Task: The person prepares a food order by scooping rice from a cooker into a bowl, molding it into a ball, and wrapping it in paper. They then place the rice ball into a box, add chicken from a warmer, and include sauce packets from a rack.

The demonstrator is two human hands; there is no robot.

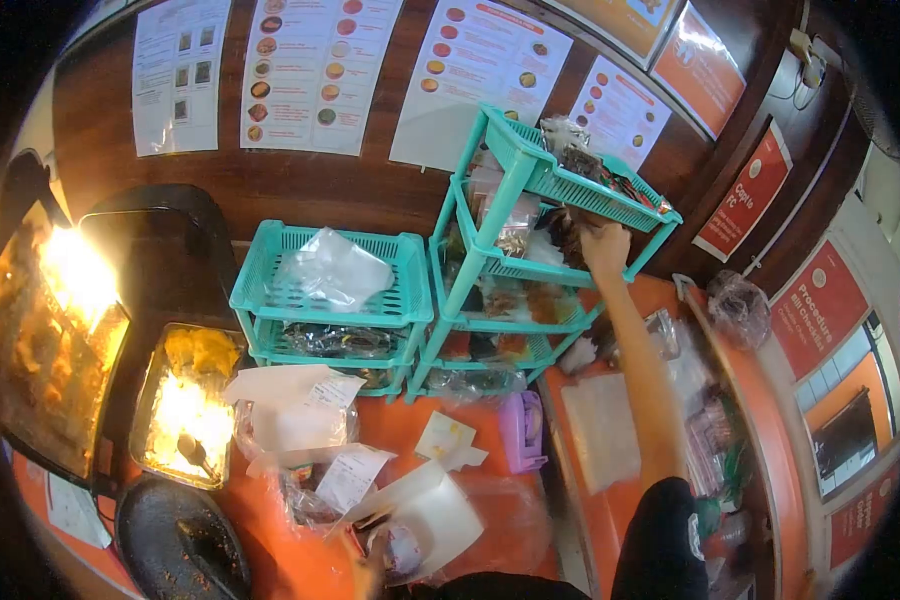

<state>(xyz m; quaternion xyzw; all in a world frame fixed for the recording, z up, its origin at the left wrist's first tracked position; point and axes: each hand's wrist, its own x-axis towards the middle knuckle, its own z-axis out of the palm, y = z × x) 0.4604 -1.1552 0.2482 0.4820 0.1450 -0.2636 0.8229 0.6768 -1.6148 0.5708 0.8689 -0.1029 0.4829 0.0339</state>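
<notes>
My right hand [604, 246] reaches into the second level of the tall teal rack [515, 170], under its top basket. Its fingers are partly hidden behind the basket edge, and something dark lies at them among small plastic packets. Low in the view, my left hand [372, 570] is blurred and partly cut off beside an open white box [440, 515]. A wrapped item [402, 550] shows in that box. Another white box [295, 405] with a printed receipt [332, 390] stands farther back, and a second receipt [353, 478] lies between the two.
A low teal rack [330, 235] holds clear bags. On the left are a lit metal tray [165, 400] of yellow food and a black stone mortar [180, 540]. A purple tape dispenser [522, 430] stands on the orange counter. Plastic packets lie at right; posters hang behind.
</notes>
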